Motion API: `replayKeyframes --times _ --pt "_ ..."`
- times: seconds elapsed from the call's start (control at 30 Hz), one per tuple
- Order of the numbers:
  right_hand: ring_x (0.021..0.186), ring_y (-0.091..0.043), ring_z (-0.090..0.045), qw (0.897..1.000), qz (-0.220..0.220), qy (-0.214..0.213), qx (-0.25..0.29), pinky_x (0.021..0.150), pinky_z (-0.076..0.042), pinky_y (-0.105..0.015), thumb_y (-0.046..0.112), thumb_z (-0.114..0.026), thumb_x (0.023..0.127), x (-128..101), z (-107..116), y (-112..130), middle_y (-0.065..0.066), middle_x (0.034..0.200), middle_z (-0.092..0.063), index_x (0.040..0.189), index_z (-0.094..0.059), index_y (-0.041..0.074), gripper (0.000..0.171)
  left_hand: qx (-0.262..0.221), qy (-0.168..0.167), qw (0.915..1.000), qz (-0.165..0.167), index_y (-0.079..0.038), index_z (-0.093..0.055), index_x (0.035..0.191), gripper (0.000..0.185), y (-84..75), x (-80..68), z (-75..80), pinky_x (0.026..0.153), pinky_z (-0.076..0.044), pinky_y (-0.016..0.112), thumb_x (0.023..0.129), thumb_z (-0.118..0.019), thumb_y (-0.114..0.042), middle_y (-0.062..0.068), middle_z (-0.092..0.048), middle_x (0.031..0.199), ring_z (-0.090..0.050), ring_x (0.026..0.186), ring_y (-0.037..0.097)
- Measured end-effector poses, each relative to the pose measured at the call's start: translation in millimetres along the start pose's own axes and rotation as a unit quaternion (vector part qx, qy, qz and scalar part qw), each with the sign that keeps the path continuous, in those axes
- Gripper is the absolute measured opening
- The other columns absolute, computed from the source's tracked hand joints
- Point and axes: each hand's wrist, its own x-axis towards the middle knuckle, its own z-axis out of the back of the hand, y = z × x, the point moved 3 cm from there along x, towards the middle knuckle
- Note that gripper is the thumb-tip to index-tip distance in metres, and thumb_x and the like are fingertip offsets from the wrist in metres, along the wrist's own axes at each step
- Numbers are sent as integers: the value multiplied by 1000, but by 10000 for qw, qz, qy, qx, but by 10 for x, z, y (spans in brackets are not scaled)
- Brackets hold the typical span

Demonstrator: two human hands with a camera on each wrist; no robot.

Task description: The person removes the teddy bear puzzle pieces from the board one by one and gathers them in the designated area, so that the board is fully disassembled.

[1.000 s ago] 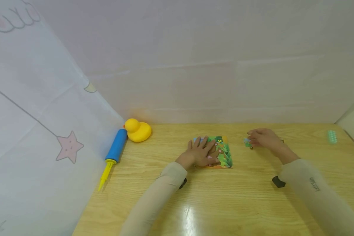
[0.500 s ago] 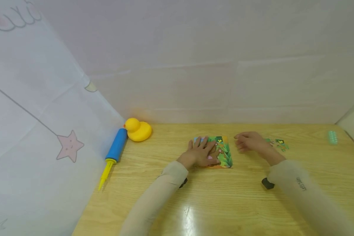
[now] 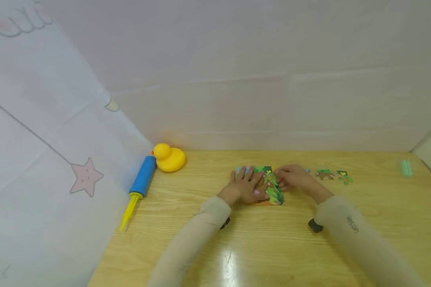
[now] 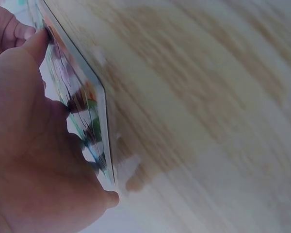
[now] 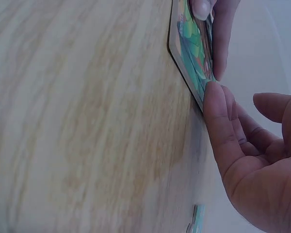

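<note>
My left hand point(image 3: 247, 185) flat, fingers spread, pinning puzzle board point(image 3: 275, 193); right hand point(image 3: 290, 177) fingers bent at its edge, holding unclear. Best press gently.

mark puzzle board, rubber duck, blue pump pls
puzzle board point(image 3: 274, 193): head view, bare leafy near-right corner.
rubber duck point(image 3: 172, 159): head view, middle of its yellow body.
blue pump point(image 3: 143, 175): head view, middle of the blue barrel.

Right hand point(image 3: 291, 177) moved – (leftward) – onto puzzle board point(image 3: 273, 193)
</note>
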Motion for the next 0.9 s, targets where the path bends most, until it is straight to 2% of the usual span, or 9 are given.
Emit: replayKeyframes --times 0.13,0.33,0.4,0.53,0.9 --pt "87 -19 -68 9999 -22 0 -99 78 -63 -32 22 -44 109 27 -39 -39 -18 108 -65 141 -50 -10 45 53 -10 9999 -92 -39 6 163 90 -41 -73 29 125 7 62 94 -33 -81 3 17 171 17 158 32" --pt "88 -20 -66 10000 -18 44 -60 77 -63 -31 22 -44 109 12 -102 -84 -17 107 -65 140 -52 -10 44 -17 87 10000 -41 -36 8 163 91 -63 -62 -15 125 7 61 94 -32 -81 3 18 171 17 158 32" --pt "88 -20 -66 10000 -33 30 -68 77 -63 -31 23 -44 110 0 -109 -75 -17 108 -64 140 -51 -10 45 19 24 10000 -29 -35 5 163 93 -54 -19 -43 125 4 63 93 -33 -82 2 16 172 14 158 32" --pt "85 -18 -66 9999 -93 -4 -101 75 -63 -30 23 -44 110 -9 -107 -70 -17 106 -64 141 -52 -10 45 -6 93 10000 31 -32 7 164 96 -54 2 -51 126 5 61 92 -31 -83 0 19 171 17 158 30" --pt "80 -16 -66 9997 -37 -70 -220 73 -63 -31 21 -43 110 5 -82 -68 -13 97 -63 137 -56 -8 42 27 398 9988 271 -33 20 159 98 -5 89 -69 125 12 60 91 -28 -84 -5 31 166 28 154 25"
